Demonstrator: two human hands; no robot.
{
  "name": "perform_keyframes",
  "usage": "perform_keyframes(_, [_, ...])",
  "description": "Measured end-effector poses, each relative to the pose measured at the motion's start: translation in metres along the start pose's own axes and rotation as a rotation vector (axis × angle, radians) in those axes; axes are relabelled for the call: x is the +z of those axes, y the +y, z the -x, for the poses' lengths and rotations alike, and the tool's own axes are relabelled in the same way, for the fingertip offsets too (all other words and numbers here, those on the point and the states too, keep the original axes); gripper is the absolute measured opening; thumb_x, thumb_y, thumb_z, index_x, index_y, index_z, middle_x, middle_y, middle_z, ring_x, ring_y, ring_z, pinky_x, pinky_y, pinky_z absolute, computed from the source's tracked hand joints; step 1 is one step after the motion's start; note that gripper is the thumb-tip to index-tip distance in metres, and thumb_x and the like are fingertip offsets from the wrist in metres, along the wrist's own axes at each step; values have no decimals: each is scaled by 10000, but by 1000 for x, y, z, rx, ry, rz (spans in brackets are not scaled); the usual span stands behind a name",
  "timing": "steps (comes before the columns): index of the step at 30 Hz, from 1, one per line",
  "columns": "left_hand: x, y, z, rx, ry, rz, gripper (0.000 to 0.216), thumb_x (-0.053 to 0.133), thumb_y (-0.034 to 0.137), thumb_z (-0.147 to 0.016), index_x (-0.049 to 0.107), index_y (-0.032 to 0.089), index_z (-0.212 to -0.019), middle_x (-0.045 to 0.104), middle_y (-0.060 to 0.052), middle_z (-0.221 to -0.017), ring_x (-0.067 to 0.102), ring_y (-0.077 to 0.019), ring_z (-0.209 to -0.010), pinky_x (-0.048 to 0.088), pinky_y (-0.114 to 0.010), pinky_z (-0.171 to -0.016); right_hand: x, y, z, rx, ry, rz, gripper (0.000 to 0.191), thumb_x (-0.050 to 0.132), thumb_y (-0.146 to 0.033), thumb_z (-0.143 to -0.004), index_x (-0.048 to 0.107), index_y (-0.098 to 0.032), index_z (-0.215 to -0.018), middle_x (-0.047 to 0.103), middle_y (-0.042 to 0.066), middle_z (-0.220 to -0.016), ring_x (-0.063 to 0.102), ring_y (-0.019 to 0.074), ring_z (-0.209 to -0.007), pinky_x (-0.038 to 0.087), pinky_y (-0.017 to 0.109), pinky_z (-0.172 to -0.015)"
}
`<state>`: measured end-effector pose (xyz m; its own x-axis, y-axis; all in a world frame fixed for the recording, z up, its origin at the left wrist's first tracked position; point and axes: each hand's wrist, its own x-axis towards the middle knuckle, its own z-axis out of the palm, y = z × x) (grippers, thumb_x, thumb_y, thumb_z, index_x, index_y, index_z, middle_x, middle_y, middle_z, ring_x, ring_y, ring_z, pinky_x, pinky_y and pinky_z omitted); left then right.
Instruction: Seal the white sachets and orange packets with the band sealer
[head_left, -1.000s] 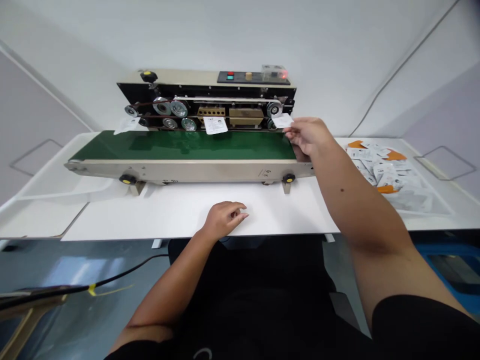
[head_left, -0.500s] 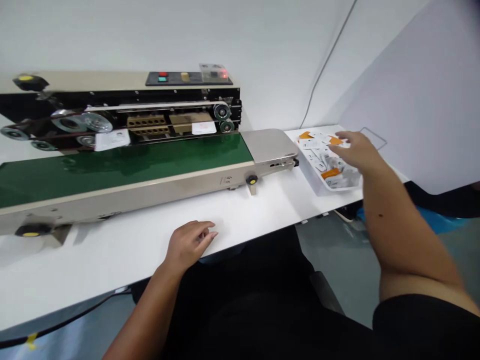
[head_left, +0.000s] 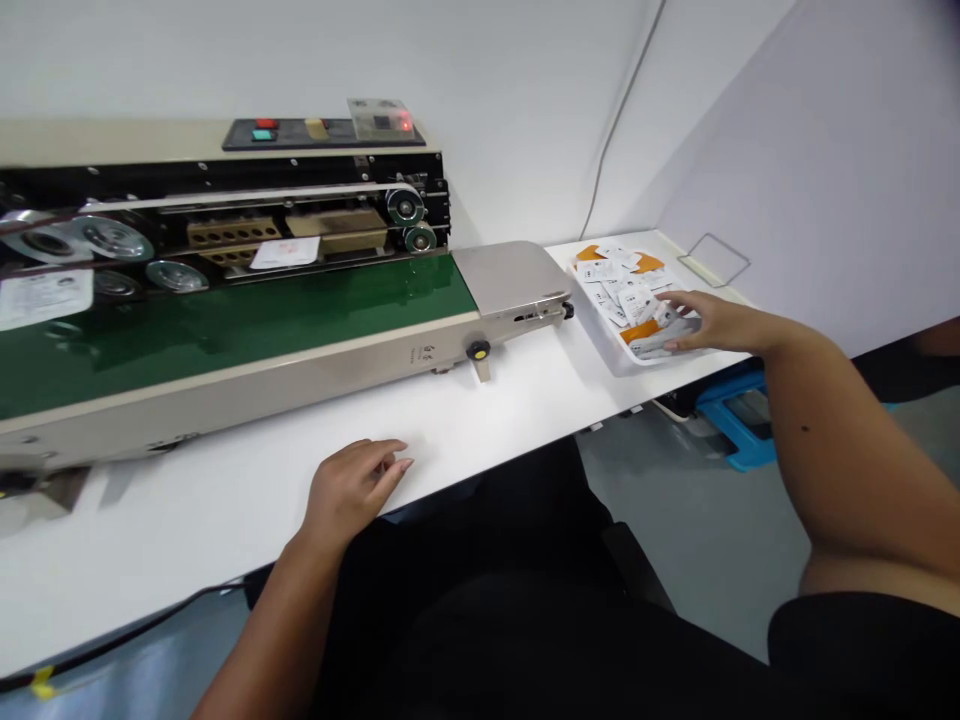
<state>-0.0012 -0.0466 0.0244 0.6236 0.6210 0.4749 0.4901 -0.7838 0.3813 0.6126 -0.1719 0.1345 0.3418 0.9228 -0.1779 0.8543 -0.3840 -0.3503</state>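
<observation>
A band sealing machine [head_left: 225, 210] with a green conveyor belt [head_left: 225, 320] stands on the white table [head_left: 525, 400]. Two white sachets ride through it, one [head_left: 285, 252] near the middle and one [head_left: 45, 295] at the far left. My right hand [head_left: 709, 322] reaches into a white tray [head_left: 600, 340] of white and orange sachets [head_left: 626, 290], fingers stretched flat on the pile. My left hand [head_left: 352, 485] rests on the table's front edge, fingers loosely curled, holding nothing.
A grey metal infeed plate [head_left: 510, 275] ends the conveyor on the right. The control panel [head_left: 322, 127] shows a red light. A cable [head_left: 622, 110] runs up the wall. A blue crate [head_left: 739, 415] sits on the floor below the tray.
My right hand left the sachet at the machine's intake and swung right into the tray. The released sachet travelled left along the belt. My view turned right.
</observation>
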Motion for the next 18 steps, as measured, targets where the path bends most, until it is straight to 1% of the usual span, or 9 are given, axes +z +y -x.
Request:
perform_keyframes(2, [0,0,0,0,-1,-8,325,570,476,-1046,781,232,-1006,771,-11,-765,725,-178,-687,544,-281,-674,2,3,-2,4,25,-3,935,866,-603,-681,510,-275,-1481,606,190,-1430,616,414,-1263,527,572,-1063])
perform_keyframes(5, [1,1,-2,23,12,-7,310,573,451,-1051,778,224,-1005,769,-9,-771,719,-170,-674,539,-278,-674,5,1,-3,-10,-1,48,846,841,-614,-690,516,-321,-1414,608,142,-1420,628,404,-1219,537,556,-1037])
perform_keyframes(7, [1,2,-3,35,17,-10,305,575,444,-1052,777,220,-1002,765,-6,-766,715,-168,-664,537,-279,-674,8,-6,-4,-29,-20,119,865,836,-595,-687,504,-333,-1443,623,136,-1378,627,410,-1203,529,553,-1036])
perform_keyframes(10, [1,1,-3,27,11,-19,293,579,439,-1051,774,225,-1000,771,-5,-790,723,-172,-683,535,-284,-684,12,-21,-6,-63,-5,243,924,817,-584,-695,489,-292,-1508,655,156,-1272,630,409,-1160,519,549,-1010])
perform_keyframes(11, [1,1,-3,22,10,-19,291,581,439,-1050,773,226,-1001,773,-7,-798,726,-175,-694,536,-285,-689,12,-26,-7,-83,-8,286,881,805,-584,-704,531,-273,-1482,669,159,-1238,631,407,-1151,510,551,-1009])
perform_keyframes(13, [1,0,-3,13,10,-15,286,589,442,-1045,776,230,-1003,774,-7,-801,728,-179,-704,537,-286,-694,13,-32,-10,-130,-45,349,708,771,-580,-738,648,-257,-1356,703,152,-1186,636,399,-1141,477,563,-1030])
perform_keyframes(15, [2,0,-2,5,7,-12,289,591,446,-1040,782,233,-1001,775,-8,-800,728,-181,-703,536,-285,-690,12,-33,-12,-161,-97,354,559,737,-574,-778,717,-275,-1250,739,127,-1154,651,383,-1131,442,571,-1065])
perform_keyframes(16, [2,0,-2,0,4,-13,294,589,450,-1038,785,235,-997,780,-11,-807,730,-183,-706,536,-285,-689,12,-32,-12,-159,-112,337,536,735,-571,-786,728,-291,-1243,754,114,-1154,659,377,-1129,438,568,-1072])
perform_keyframes(18, [2,0,-2,-9,0,-19,304,580,458,-1037,787,240,-993,788,-14,-821,734,-187,-712,538,-287,-693,12,-30,-15,-129,-126,295,559,759,-561,-766,732,-321,-1271,766,96,-1199,669,378,-1143,462,553,-1056])
